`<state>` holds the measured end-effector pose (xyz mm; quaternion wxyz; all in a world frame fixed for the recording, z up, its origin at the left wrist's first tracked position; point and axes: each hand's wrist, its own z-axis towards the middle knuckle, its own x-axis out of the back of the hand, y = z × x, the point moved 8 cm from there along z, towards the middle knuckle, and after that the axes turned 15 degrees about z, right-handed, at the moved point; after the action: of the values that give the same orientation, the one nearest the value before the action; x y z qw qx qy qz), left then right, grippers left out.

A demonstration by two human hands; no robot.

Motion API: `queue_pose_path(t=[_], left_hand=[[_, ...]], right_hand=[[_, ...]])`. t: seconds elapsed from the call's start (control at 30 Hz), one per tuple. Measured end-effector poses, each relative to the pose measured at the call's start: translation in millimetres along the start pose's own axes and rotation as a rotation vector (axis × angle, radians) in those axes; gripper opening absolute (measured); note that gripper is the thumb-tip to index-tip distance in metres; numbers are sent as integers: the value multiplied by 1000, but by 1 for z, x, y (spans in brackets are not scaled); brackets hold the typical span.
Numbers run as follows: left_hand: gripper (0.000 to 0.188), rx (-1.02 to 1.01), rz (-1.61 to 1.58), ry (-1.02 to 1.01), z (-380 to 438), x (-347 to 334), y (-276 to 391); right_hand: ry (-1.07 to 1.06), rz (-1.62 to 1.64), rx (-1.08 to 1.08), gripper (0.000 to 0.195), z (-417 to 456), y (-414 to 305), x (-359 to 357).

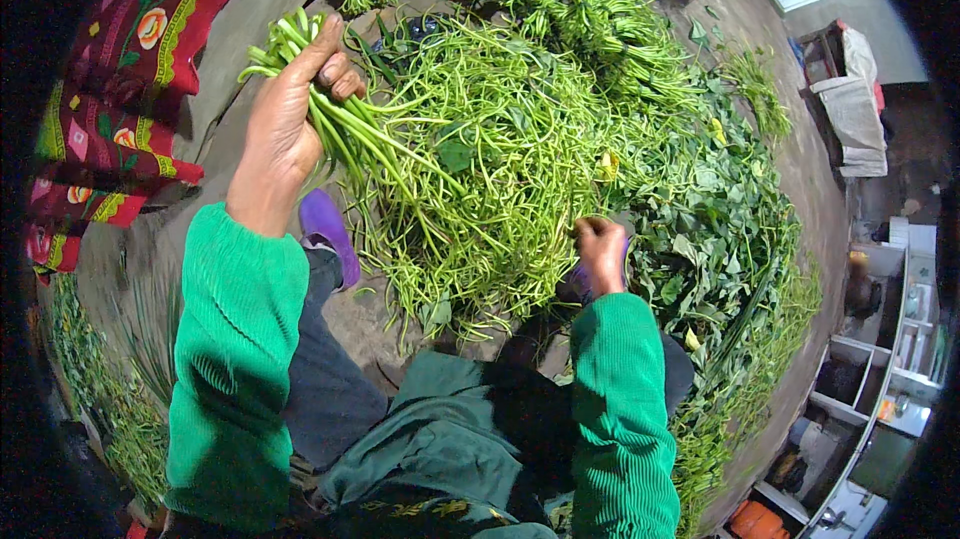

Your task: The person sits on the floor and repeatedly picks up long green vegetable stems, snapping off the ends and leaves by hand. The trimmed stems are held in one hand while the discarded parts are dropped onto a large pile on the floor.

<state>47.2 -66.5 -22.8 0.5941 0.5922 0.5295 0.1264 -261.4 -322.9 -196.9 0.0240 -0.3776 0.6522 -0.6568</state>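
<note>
My left hand (300,96) is closed around a bunch of long green leaf stems (352,126), raised over the left side of a heap. The cut ends stick out above my thumb, and the other ends trail down to the right. Loose, tangled green stems (495,164) make up this heap on the floor between my feet. At the heap's lower right edge is my right hand (602,250), back upward and fingers curled in. Whether a stem lies in those fingers is too small to tell.
Tied bundles of stems (600,21) are stacked behind the heap. Stripped green leaves (705,224) lie to its right. A red flowered cloth (150,66) hangs at the left. A purple shoe (330,235) is beside the heap. White shelving (855,359) stands far right.
</note>
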Motion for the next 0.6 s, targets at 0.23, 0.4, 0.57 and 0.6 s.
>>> queue_pose_path(t=[0.23, 0.4, 0.57, 0.6], left_hand=[[21, -14, -10, -9, -3, 15, 5], [19, -15, 3, -1, -5, 15, 3], [25, 38, 154, 18, -13, 4, -10], [23, 73, 169, 15, -15, -1, -18]], right_hand=[[-358, -416, 316, 15, -71, -15, -141], [-209, -261, 242, 8, -63, -25, -136], [-219, 792, -259, 17, -38, -89, -85], [-237, 1010, -273, 11, -41, -117, -74]])
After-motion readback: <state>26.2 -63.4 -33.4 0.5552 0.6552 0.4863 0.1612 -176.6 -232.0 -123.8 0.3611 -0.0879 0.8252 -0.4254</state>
